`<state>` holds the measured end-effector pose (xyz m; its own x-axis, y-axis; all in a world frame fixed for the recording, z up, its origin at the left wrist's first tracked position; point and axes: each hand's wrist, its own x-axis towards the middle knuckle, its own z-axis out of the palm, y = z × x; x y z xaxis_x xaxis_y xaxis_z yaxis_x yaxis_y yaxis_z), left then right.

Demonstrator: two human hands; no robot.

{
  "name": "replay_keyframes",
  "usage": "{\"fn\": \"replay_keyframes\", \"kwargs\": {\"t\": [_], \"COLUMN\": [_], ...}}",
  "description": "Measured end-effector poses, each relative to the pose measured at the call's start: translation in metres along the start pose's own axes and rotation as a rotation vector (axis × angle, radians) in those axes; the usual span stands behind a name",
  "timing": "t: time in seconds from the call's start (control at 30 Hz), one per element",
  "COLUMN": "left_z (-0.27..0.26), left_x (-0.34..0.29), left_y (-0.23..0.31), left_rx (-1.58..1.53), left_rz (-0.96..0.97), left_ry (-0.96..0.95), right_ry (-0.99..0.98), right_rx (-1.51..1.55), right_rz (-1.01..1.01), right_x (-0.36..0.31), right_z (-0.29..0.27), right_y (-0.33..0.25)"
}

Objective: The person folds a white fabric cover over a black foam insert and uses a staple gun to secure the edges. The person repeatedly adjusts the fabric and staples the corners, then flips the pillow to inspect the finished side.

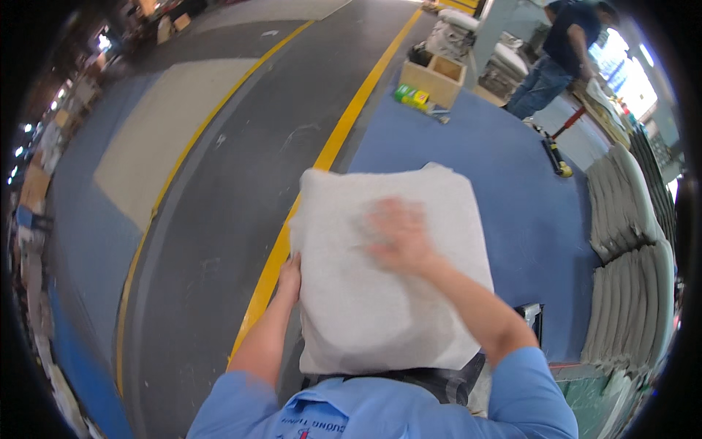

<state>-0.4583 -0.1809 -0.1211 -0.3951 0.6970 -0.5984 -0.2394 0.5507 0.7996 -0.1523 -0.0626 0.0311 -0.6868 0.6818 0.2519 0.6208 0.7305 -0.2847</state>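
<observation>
A large, squarish cushion (439, 322) in white fabric lies in front of my body, its covering lightly wrinkled. My left hand (291, 278) holds the cushion's left side; some of its fingers are hidden against the edge. On the upper middle of the cushion, my right hand (401, 233) lies palm down with its fingers spread, blurred by motion. Beneath the cushion's near edge, part of something dark (431, 382) shows close to my shirt.
A wooden box (436, 82) stands ahead, beside a green and yellow carton (411, 96). A power tool (559, 159) rests on the blue floor. Stacked grey pads (625, 307) line the right. A person (559, 55) stands bent at a table. Yellow stripes (351, 121) mark the walkway.
</observation>
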Motion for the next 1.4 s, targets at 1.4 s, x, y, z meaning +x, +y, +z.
{"fn": "replay_keyframes", "kwargs": {"t": [1.4], "left_z": [0.005], "left_x": [-0.032], "left_y": [0.021], "left_rx": [-0.019], "left_rz": [0.064], "left_ry": [-0.025], "right_ry": [0.236], "right_rx": [-0.063], "right_rz": [1.18], "right_x": [-0.144], "right_z": [-0.026], "right_y": [0.085]}}
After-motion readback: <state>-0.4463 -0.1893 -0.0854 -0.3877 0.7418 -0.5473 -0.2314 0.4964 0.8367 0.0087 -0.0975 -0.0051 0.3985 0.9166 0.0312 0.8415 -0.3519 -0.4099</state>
